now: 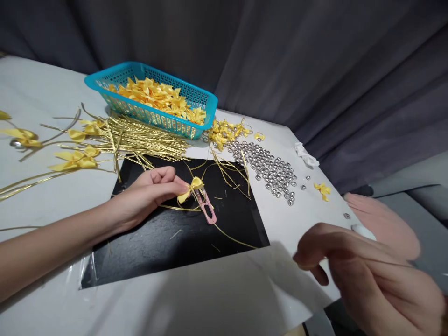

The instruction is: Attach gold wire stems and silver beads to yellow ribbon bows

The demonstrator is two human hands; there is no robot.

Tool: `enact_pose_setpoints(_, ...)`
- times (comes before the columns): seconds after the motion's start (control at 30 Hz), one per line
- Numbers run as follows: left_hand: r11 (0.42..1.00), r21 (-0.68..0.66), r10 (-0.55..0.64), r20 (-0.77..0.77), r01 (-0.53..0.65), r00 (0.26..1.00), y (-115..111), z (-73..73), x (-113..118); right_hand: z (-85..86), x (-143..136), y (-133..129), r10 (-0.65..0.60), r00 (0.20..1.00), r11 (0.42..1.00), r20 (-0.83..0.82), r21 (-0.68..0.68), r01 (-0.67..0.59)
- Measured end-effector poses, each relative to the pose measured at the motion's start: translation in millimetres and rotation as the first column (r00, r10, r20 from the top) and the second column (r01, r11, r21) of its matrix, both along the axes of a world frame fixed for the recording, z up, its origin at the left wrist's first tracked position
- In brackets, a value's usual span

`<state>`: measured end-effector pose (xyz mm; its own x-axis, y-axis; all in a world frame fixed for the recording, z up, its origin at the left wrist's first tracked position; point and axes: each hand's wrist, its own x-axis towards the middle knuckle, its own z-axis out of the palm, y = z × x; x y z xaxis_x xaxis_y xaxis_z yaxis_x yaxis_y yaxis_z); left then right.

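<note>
Above the black mat (168,242), my left hand (154,189) pinches a yellow ribbon bow (196,183) between thumb and fingertip. Against the bow lies a pink slotted clip (210,213), with thin gold cord around it. One gold cord (234,239) trails from the clip's lower end toward the mat's right edge. My right hand (353,261) is at the lower right, away from the bow, its fingers curled inward and somewhat blurred. Whether anything small sits between those fingers cannot be made out.
Behind the mat stands a blue basket (150,108) of yellow bows, with gold cords (143,140) in front. Silver beads (268,168) are scattered to the right near a crumpled white piece (305,155). More bows (75,158) lie at the left. A dark curtain (280,60) hangs behind.
</note>
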<state>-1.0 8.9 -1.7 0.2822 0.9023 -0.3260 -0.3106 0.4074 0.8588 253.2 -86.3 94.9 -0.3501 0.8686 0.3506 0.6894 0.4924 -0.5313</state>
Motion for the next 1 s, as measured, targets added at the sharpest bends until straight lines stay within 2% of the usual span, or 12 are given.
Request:
enact_pose_setpoints(0.1,1.000,-0.010,-0.007,0.005,0.007,1.000,-1,1.5,0,-7.4,-14,7,0.114,0.992,0.984,-0.052,-0.131,-0.120)
enact_pose_setpoints(0.2,0.999,0.011,-0.047,0.014,0.047,0.999,-3,1.7,0,-11.8,-24,19,0.211,0.977,0.968,0.004,-0.143,-0.208)
enact_pose_setpoints(0.3,0.996,0.026,-0.085,0.006,0.085,0.996,-5,1.0,0,-12.8,-35,30,0.199,0.979,0.951,-0.034,-0.234,-0.201)
enact_pose_setpoints(0.4,0.996,0.018,-0.091,0.013,0.090,0.996,-7,0.9,0,-15.7,-48,35,0.151,0.986,0.908,-0.066,-0.385,-0.165)
enact_pose_setpoints(0.53,0.993,-0.011,-0.113,0.049,0.114,0.992,-7,1.9,1,-30.2,-64,35,0.108,0.980,0.848,-0.170,-0.498,-0.180)
enact_pose_setpoints(0.63,0.990,-0.026,-0.136,0.064,0.138,0.989,-7,1.9,1,-44.5,-70,35,0.096,0.967,0.827,-0.237,-0.522,-0.210)
enact_pose_setpoints(0.7,0.989,-0.037,-0.143,0.069,0.145,0.987,-6,1.6,1,-51.2,-71,35,0.092,0.965,0.833,-0.245,-0.512,-0.209)
enact_pose_setpoints(0.83,0.989,-0.054,-0.133,0.087,0.138,0.987,-6,1.5,1,-55.8,-69,38,0.094,0.965,0.869,-0.244,-0.452,-0.200)
enact_pose_setpoints(1.0,0.985,-0.094,-0.132,0.114,0.143,0.985,-6,3.0,1,-60.0,-70,40,0.099,0.972,0.889,-0.213,-0.421,-0.183)
